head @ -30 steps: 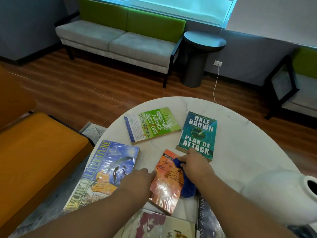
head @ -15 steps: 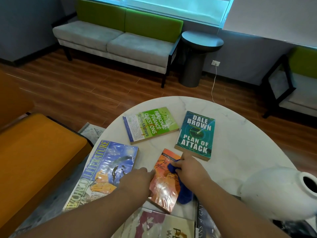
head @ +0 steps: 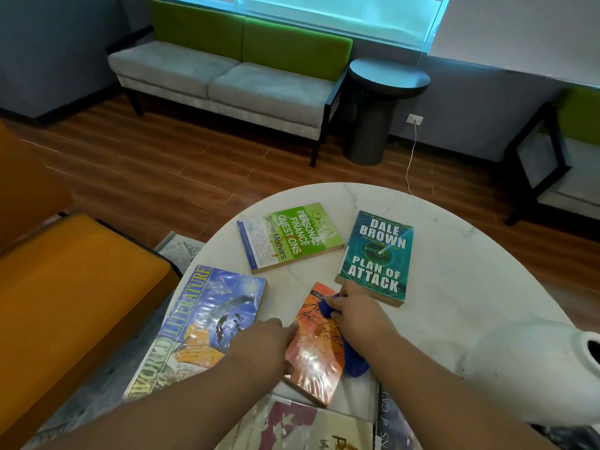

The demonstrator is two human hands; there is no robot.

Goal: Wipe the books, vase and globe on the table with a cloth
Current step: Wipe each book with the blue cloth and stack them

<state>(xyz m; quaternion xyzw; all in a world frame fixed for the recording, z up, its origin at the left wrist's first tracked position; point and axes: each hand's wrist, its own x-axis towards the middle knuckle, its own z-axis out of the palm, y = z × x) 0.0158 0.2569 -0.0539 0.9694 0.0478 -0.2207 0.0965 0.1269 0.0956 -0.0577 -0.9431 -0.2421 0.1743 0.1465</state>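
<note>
White marble formed the round table (head: 454, 287), which carried every item of the task that was in view.

1. Vase (head: 526, 368): one, white, at the right edge of the table, well apart from the hands. It was probably kept there to leave the centre free for the books.
2. Books: six, all lying flat with covers up, which exposes the largest face for wiping.
   - World Literature book (head: 201, 326), the largest, at the left edge.
   - Teal book (head: 376, 258) and green book (head: 292, 237), side by side toward the far edge.
   - Orange book (head: 316, 352), near the middle, between the hands.
   - Two further books (head: 308, 427) (head: 393, 420), cut off at the near edge.
3. Left hand (head: 259, 345): set against the left edge of the orange book, most likely to stop it sliding. Its fingers were hidden, so whether they curled around the edge could not be determined.
4. Right hand (head: 357, 313): fingers closed around the cloth, pressing it onto the orange cover near its far corner.
5. Cloth (head: 354, 358): one, blue, bunched, trailing off the book's right edge onto the table.

No globe was in view.
</note>
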